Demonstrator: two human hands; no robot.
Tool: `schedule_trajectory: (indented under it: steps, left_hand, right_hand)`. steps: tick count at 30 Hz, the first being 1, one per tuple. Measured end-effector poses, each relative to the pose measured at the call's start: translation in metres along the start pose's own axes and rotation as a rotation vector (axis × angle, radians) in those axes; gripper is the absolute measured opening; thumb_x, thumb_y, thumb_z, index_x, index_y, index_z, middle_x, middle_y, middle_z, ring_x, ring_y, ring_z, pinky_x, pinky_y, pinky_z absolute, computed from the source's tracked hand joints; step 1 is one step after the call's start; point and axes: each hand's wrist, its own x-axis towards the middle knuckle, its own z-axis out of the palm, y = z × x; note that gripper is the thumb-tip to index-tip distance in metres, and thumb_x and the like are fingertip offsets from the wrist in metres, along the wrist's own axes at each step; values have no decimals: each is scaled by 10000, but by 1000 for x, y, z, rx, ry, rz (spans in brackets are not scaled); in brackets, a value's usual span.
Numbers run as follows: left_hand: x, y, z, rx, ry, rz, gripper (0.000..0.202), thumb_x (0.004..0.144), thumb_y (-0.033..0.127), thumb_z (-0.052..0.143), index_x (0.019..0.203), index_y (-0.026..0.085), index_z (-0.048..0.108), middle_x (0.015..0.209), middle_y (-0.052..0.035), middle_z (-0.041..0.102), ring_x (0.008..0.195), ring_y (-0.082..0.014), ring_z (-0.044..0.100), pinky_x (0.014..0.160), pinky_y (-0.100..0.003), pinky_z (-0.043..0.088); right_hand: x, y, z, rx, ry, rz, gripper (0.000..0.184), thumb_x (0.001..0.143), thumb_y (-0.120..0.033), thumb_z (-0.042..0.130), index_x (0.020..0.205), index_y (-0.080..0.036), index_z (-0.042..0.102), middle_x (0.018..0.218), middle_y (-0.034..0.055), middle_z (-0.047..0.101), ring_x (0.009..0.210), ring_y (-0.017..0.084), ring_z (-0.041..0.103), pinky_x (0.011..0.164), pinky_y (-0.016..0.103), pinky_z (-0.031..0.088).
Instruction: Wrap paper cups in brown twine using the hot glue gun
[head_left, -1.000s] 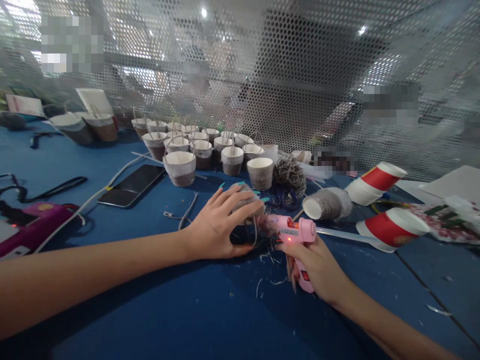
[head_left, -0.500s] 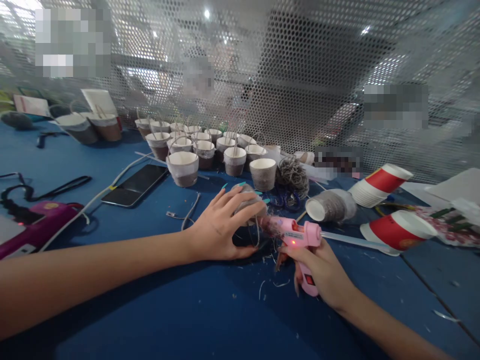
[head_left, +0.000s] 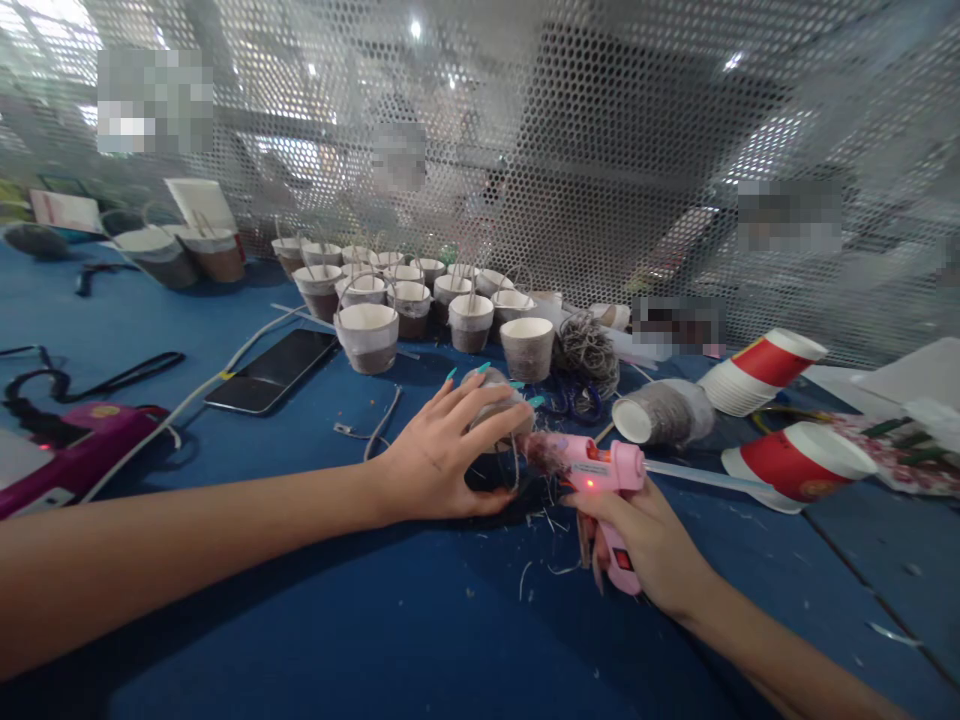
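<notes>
My left hand (head_left: 450,435) is wrapped over a grey wrapped cup (head_left: 491,395) lying on the table, its far side mostly hidden by my fingers. A loop of cord (head_left: 516,468) hangs at the cup's right end, by my thumb. In my right hand (head_left: 652,540) is a pink hot glue gun (head_left: 600,465), its red light lit and a clear glue stick (head_left: 705,477) poking out the back. Its nozzle, tangled with stringy fibres, points left at the cup's end; whether the two touch I cannot tell.
Several wrapped cups with cord handles (head_left: 367,340) stand behind my hands. Beside them are a ball of twine (head_left: 589,355) and blue-handled scissors (head_left: 577,398). Right lie a wrapped cup (head_left: 664,412) and red-white paper cups (head_left: 802,465). Left are a phone (head_left: 274,370), cable (head_left: 247,345) and purple tool (head_left: 90,445).
The fingers of my right hand have drawn back against the glue gun's handle, and the gun has shifted very slightly. My left hand and the cup stay almost in place.
</notes>
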Motion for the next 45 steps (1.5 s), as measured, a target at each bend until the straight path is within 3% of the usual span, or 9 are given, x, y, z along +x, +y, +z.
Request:
schedule_trajectory:
  steps: [13, 23, 29, 38, 45]
  left_hand:
    - [-1, 0, 1, 5, -3, -6, 704, 739, 414, 636, 1367, 189, 411, 1372, -149, 492, 1339, -375, 376, 1060, -587, 348]
    - [0, 1, 0, -4, 1, -9, 704, 748, 381, 629, 1389, 214, 390, 1379, -142, 490, 1330, -351, 398, 1074, -567, 336]
    - [1, 1, 0, 2, -3, -11, 699, 730, 399, 634, 1360, 193, 414, 1375, -145, 494, 1325, -356, 401, 1068, -575, 345]
    - [-1, 0, 0, 4, -4, 1, 683, 745, 406, 619, 1357, 186, 410, 1387, -145, 484, 1348, -346, 373, 1093, -564, 316]
    - [1, 1, -1, 21, 1, 10, 678, 743, 402, 622, 1347, 167, 421, 1373, -151, 496, 1330, -347, 398, 1083, -556, 332]
  right_hand:
    - [-1, -8, 1, -33, -30, -21, 210, 603, -328, 550, 449, -239, 439, 361, -28, 422, 356, 126, 414, 380, 260, 356]
    - [1, 7, -4, 10, -87, -54, 189, 690, -329, 596, 576, -186, 552, 425, -37, 489, 350, 96, 434, 375, 225, 371]
    - [0, 6, -4, -23, -69, 35, 260, 663, -341, 573, 464, -199, 485, 367, -32, 438, 339, 106, 444, 363, 227, 367]
    - [-1, -5, -3, -4, -63, -22, 208, 625, -302, 586, 500, -226, 438, 392, -48, 425, 388, 110, 413, 400, 241, 362]
    - [-1, 0, -3, 17, -68, 14, 227, 636, -323, 589, 479, -215, 465, 367, -33, 446, 349, 113, 430, 373, 238, 371]
